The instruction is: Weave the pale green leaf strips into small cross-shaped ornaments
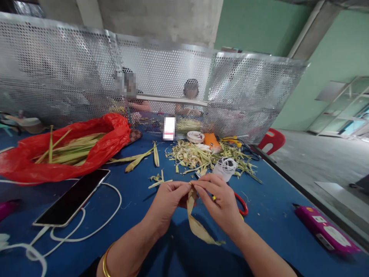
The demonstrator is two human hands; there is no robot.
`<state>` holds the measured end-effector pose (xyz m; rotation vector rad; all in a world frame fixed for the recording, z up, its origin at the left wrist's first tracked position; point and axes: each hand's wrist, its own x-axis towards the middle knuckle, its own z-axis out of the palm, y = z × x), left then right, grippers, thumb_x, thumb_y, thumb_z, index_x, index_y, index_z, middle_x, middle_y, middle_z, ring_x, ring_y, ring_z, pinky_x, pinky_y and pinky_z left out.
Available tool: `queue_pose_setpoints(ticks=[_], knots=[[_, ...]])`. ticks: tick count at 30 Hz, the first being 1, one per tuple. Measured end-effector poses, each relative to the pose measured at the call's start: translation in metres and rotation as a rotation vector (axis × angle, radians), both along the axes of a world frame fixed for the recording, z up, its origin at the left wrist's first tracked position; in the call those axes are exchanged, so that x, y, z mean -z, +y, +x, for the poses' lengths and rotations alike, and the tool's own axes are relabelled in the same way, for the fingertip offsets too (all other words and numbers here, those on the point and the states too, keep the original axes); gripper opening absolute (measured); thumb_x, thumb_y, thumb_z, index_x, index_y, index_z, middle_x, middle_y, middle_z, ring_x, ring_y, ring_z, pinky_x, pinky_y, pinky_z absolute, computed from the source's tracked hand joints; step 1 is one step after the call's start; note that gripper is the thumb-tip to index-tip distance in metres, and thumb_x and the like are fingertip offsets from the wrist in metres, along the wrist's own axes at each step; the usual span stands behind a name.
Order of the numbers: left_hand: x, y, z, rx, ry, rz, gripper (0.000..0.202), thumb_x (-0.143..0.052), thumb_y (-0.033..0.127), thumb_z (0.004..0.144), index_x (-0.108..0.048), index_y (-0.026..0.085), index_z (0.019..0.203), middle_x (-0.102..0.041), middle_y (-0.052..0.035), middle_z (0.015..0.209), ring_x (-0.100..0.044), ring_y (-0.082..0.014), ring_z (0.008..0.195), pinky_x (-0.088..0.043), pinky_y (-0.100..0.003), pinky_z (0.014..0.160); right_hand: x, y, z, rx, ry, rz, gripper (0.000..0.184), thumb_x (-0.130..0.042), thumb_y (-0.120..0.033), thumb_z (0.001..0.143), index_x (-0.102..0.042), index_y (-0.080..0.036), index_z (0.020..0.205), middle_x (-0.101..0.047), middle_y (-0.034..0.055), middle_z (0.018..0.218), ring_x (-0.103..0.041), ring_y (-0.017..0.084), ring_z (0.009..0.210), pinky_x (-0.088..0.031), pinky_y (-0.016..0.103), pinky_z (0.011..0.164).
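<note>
My left hand point(168, 200) and my right hand point(220, 202) meet above the blue table point(268, 215), both pinching the top of a pale yellow leaf strip point(197, 225). The strip hangs down between my wrists and curls to the right at its lower end. Red-handled scissors point(242, 204) lie on the table just behind my right hand, partly hidden by it. A bundle of white string point(226, 167) sits a little beyond my fingers.
A red plastic bag point(95, 152) holding green leaf stalks lies at the left. A phone point(72, 198) with a white cable sits near left. Leaf scraps point(196, 156) pile at the centre back. A pink case point(327, 232) lies at right. Two people sit behind a perforated metal screen point(161, 73).
</note>
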<state>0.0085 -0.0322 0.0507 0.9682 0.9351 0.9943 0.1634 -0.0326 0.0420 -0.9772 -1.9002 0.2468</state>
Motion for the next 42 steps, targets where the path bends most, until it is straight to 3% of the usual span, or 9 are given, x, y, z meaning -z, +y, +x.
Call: queue_pose_setpoints(ticks=[6, 12, 19, 25, 30, 37, 42], knots=[[0.001, 0.000, 0.002, -0.030, 0.095, 0.088, 0.020, -0.065, 0.032, 0.070, -0.075, 0.015, 0.072, -0.066, -0.0030, 0.059, -0.058, -0.0137, 0.052, -0.050, -0.025, 0.059, -0.001, 0.003, -0.001, -0.016, 0.303, -0.373, 0.011, -0.063, -0.026, 0.080, -0.073, -0.021, 0.077, -0.068, 0.0030, 0.073, -0.062, 0.018, 0.071, -0.050, 0.029, 0.067], [-0.002, -0.001, 0.002, -0.033, 0.141, 0.089, 0.020, -0.063, 0.031, 0.072, -0.076, 0.016, 0.076, -0.068, -0.0040, 0.061, -0.061, -0.0144, 0.054, -0.048, -0.023, 0.056, -0.006, 0.000, 0.000, -0.060, 0.336, -0.357, 0.028, -0.053, -0.033, 0.087, -0.073, -0.019, 0.074, -0.064, 0.0030, 0.070, -0.058, 0.016, 0.068, -0.047, 0.026, 0.066], [-0.002, -0.001, 0.003, -0.018, 0.155, 0.130, 0.020, -0.060, 0.026, 0.074, -0.076, 0.015, 0.073, -0.066, -0.0026, 0.056, -0.056, -0.0110, 0.050, -0.045, -0.020, 0.053, 0.001, 0.003, 0.000, -0.011, 0.377, -0.505, 0.010, -0.066, -0.027, 0.077, -0.073, -0.021, 0.076, -0.068, 0.0021, 0.073, -0.060, 0.016, 0.068, -0.048, 0.027, 0.062], [-0.002, -0.002, 0.003, -0.032, 0.128, 0.046, 0.023, -0.064, 0.033, 0.071, -0.073, 0.013, 0.066, -0.064, -0.0029, 0.054, -0.056, -0.0119, 0.050, -0.044, -0.020, 0.052, -0.002, -0.003, -0.004, 0.057, 0.276, -0.263, 0.010, -0.063, -0.018, 0.078, -0.071, -0.020, 0.072, -0.066, 0.0022, 0.070, -0.061, 0.016, 0.067, -0.049, 0.027, 0.064], [0.000, -0.004, 0.001, -0.028, 0.107, 0.011, 0.027, -0.066, 0.038, 0.070, -0.071, 0.012, 0.063, -0.065, -0.0051, 0.057, -0.058, -0.0138, 0.053, -0.047, -0.024, 0.057, 0.000, -0.005, -0.004, 0.024, 0.160, -0.080, 0.013, -0.058, -0.016, 0.082, -0.069, -0.020, 0.079, -0.065, 0.0040, 0.074, -0.061, 0.016, 0.069, -0.050, 0.028, 0.063], [-0.001, -0.005, 0.000, -0.015, 0.010, -0.080, 0.024, -0.066, 0.033, 0.067, -0.063, 0.013, 0.054, -0.060, -0.0017, 0.052, -0.052, -0.0103, 0.049, -0.043, -0.020, 0.053, -0.002, -0.001, 0.001, 0.004, -0.173, 0.272, 0.016, -0.053, -0.010, 0.084, -0.067, -0.018, 0.087, -0.065, 0.0057, 0.077, -0.059, 0.017, 0.073, -0.049, 0.035, 0.073], [0.000, -0.004, 0.001, -0.034, 0.015, -0.129, 0.019, -0.063, 0.026, 0.064, -0.060, 0.013, 0.050, -0.057, -0.0012, 0.051, -0.050, -0.0099, 0.046, -0.041, -0.020, 0.049, -0.006, 0.001, 0.008, -0.074, -0.393, 0.334, 0.015, -0.051, -0.010, 0.086, -0.065, -0.015, 0.091, -0.064, 0.0063, 0.080, -0.056, 0.017, 0.074, -0.047, 0.038, 0.082]])
